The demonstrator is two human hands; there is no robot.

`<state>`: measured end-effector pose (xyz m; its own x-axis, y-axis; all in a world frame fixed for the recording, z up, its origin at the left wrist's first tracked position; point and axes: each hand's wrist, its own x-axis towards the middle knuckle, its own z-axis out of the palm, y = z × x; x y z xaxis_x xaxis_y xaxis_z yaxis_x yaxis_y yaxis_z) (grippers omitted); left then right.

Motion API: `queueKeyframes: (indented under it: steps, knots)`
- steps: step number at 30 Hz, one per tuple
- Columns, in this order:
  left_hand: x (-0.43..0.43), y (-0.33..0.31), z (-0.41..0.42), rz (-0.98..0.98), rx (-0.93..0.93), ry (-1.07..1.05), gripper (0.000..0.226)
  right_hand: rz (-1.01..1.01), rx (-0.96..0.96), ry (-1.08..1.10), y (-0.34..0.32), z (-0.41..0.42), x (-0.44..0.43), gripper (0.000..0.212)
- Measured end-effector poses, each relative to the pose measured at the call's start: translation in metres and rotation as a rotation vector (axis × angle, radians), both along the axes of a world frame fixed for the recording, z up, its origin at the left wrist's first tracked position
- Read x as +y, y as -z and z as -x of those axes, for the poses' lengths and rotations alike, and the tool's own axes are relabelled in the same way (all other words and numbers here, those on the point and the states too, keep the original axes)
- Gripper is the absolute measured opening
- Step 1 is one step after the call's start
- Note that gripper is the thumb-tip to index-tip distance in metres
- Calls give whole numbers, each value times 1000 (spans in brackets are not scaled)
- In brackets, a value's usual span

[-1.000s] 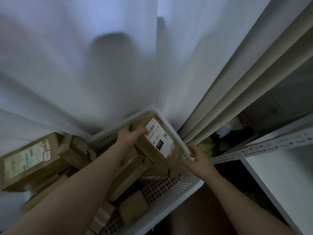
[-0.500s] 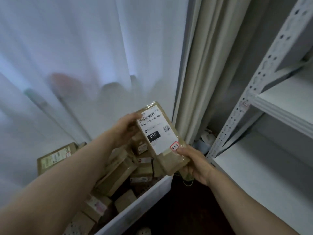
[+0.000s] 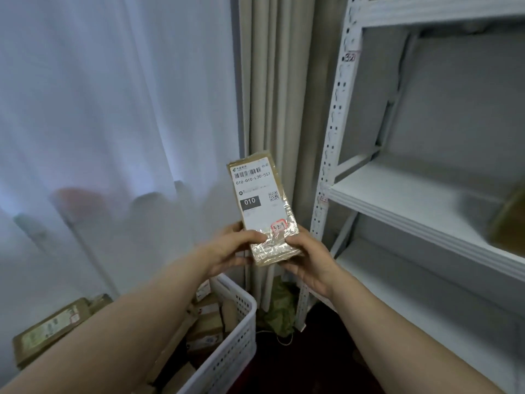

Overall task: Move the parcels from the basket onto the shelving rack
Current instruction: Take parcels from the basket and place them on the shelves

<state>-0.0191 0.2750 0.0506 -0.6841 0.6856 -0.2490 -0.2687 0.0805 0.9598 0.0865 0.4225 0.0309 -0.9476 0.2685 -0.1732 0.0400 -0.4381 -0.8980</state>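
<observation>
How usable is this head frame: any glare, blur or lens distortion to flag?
Head view: dim, bluish light through the sheer curtain; glare on the clear tape low on the held parcel; its label reads sharply; the brown parcel on the shelf is smeared; the rack upright slants from the wide lens.

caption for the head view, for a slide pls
Both hands, left hand and right hand, hold a labelled parcel upright above the basket, beside the shelving rack.

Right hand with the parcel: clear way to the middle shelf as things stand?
Probably yes. The right hand grips the parcel beside the middle shelf, whose front is open; the left hand also holds the parcel.
</observation>
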Motion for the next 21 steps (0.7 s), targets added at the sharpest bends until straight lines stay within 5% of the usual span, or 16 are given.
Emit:
queueKeyframes:
  steps: [8,14,21]
  knots:
    - [6,-27,-5,-27,70,93,54,-129,13,62,-20,-20,5,42]
    - [14,-35,0,-21,108,131,61,-153,51,113,-24,-20,11,68]
    - [24,-31,2,-7,92,172,65,-114,71,144,-20,-26,21,50]
